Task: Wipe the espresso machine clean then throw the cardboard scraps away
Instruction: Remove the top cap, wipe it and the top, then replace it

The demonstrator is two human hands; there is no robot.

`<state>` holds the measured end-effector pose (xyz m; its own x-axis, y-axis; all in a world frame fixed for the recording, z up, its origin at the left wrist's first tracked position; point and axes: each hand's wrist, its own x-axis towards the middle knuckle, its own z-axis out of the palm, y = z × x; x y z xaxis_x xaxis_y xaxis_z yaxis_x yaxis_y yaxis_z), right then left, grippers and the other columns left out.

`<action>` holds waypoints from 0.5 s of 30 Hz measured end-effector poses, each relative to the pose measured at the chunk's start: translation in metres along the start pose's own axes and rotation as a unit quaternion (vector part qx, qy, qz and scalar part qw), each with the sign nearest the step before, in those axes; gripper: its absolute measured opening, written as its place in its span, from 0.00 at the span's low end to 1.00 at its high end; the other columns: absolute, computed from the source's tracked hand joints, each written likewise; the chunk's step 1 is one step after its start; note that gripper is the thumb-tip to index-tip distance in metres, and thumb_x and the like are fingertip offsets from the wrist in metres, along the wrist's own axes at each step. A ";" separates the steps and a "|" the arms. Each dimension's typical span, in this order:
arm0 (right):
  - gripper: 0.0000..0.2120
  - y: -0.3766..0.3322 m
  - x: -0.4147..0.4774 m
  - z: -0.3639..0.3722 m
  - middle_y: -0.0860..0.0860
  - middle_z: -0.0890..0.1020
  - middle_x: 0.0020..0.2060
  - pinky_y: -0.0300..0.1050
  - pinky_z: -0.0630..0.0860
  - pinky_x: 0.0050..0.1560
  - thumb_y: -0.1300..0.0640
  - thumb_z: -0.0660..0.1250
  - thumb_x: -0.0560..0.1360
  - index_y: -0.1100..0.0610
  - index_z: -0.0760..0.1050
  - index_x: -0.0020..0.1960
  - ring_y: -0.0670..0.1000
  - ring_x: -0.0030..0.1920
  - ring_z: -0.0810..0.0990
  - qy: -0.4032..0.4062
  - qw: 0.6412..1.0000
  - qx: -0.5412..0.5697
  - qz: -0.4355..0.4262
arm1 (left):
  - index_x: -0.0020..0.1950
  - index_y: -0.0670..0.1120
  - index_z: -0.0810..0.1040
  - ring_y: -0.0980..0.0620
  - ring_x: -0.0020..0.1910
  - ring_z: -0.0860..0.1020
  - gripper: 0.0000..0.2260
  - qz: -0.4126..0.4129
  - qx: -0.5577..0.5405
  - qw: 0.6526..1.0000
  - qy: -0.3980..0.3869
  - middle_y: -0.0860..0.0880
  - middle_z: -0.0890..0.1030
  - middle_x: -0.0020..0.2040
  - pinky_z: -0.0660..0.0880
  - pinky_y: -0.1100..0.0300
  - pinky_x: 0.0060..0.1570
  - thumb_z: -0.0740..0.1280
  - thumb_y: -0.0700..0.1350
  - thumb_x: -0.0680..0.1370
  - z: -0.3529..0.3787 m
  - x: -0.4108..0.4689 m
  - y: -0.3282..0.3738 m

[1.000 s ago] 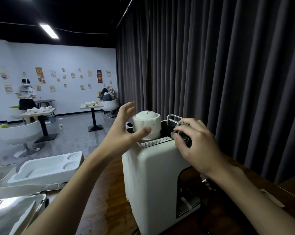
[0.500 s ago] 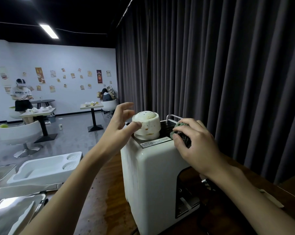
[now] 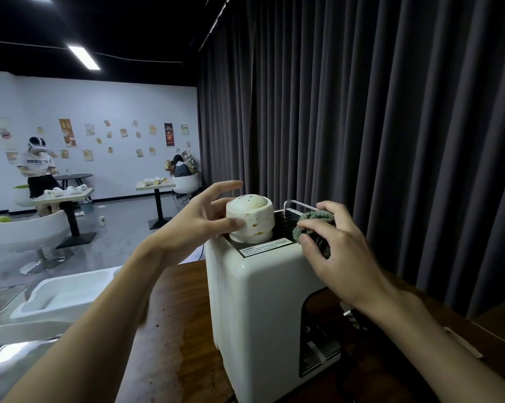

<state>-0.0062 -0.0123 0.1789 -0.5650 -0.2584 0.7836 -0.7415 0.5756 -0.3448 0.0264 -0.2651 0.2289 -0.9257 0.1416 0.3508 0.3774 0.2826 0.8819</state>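
A white espresso machine (image 3: 262,301) stands on a dark wooden table (image 3: 172,330). An upturned white cup (image 3: 254,210) with brown stains sits tilted on the machine's top left. My left hand (image 3: 199,219) holds the cup, thumb on its near side and fingers behind it. My right hand (image 3: 338,257) grips a bunched green and dark cloth (image 3: 312,219) against the machine's black top grille, at the right. A pale flat strip (image 3: 463,341) lies on the table to the right of the machine; I cannot tell if it is cardboard.
A white moulded tray (image 3: 59,298) sits to the left past the table edge. A dark curtain (image 3: 361,112) hangs close behind the machine. Small tables, white chairs and a standing person (image 3: 37,167) are far back on the left.
My left hand has closed on the cup and tipped it, so its stained base faces me. My right hand with the cloth has barely moved.
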 end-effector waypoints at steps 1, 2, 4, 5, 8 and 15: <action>0.13 0.000 0.000 -0.002 0.51 0.70 0.66 0.36 0.63 0.62 0.53 0.67 0.78 0.55 0.81 0.59 0.42 0.61 0.68 -0.009 1.000 -0.006 0.006 | 0.72 0.52 0.70 0.50 0.60 0.81 0.31 -0.002 -0.002 1.000 0.005 0.51 0.83 0.60 0.78 0.59 0.58 0.73 0.39 0.71 0.000 0.002 0.000; 0.12 0.000 0.000 -0.004 0.50 0.70 0.65 0.37 0.64 0.62 0.54 0.67 0.78 0.54 0.80 0.60 0.43 0.61 0.69 -0.020 1.000 -0.009 0.011 | 0.71 0.52 0.71 0.49 0.60 0.81 0.31 -0.002 -0.002 1.000 0.011 0.50 0.83 0.59 0.78 0.58 0.59 0.75 0.41 0.69 0.001 0.004 -0.001; 0.12 0.000 0.002 -0.006 0.50 0.73 0.63 0.40 0.68 0.63 0.57 0.67 0.77 0.54 0.81 0.60 0.47 0.62 0.72 -0.028 0.999 -0.005 0.019 | 0.69 0.52 0.72 0.48 0.60 0.81 0.34 0.003 -0.004 1.000 0.030 0.50 0.84 0.57 0.78 0.56 0.58 0.80 0.41 0.66 0.003 0.008 -0.002; 0.12 -0.001 0.003 -0.007 0.50 0.74 0.61 0.40 0.69 0.64 0.59 0.68 0.77 0.55 0.81 0.59 0.48 0.61 0.74 -0.020 1.000 -0.001 0.020 | 0.69 0.52 0.73 0.48 0.59 0.81 0.34 0.008 -0.007 0.999 0.042 0.49 0.83 0.56 0.78 0.57 0.58 0.81 0.41 0.66 0.005 0.010 -0.002; 0.11 -0.008 0.001 -0.009 0.49 0.76 0.57 0.27 0.67 0.59 0.63 0.68 0.75 0.56 0.82 0.56 0.43 0.57 0.75 0.028 0.998 0.040 0.034 | 0.72 0.49 0.73 0.48 0.58 0.82 0.35 0.037 -0.024 0.996 0.080 0.44 0.81 0.61 0.79 0.58 0.55 0.80 0.43 0.66 0.011 0.011 0.003; 0.17 -0.057 -0.005 -0.027 0.47 0.76 0.56 0.39 0.75 0.57 0.62 0.68 0.76 0.50 0.69 0.61 0.46 0.58 0.77 0.157 0.961 0.225 0.026 | 0.74 0.43 0.69 0.54 0.59 0.82 0.40 0.081 -0.037 0.992 0.093 0.48 0.82 0.62 0.79 0.66 0.50 0.81 0.46 0.65 0.044 -0.015 0.030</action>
<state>0.0488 -0.0230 0.2088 -0.5197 0.0496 0.8529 -0.8371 0.1701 -0.5200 0.0530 -0.2174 0.2365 -0.8450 0.0006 0.5348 0.5243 0.1988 0.8280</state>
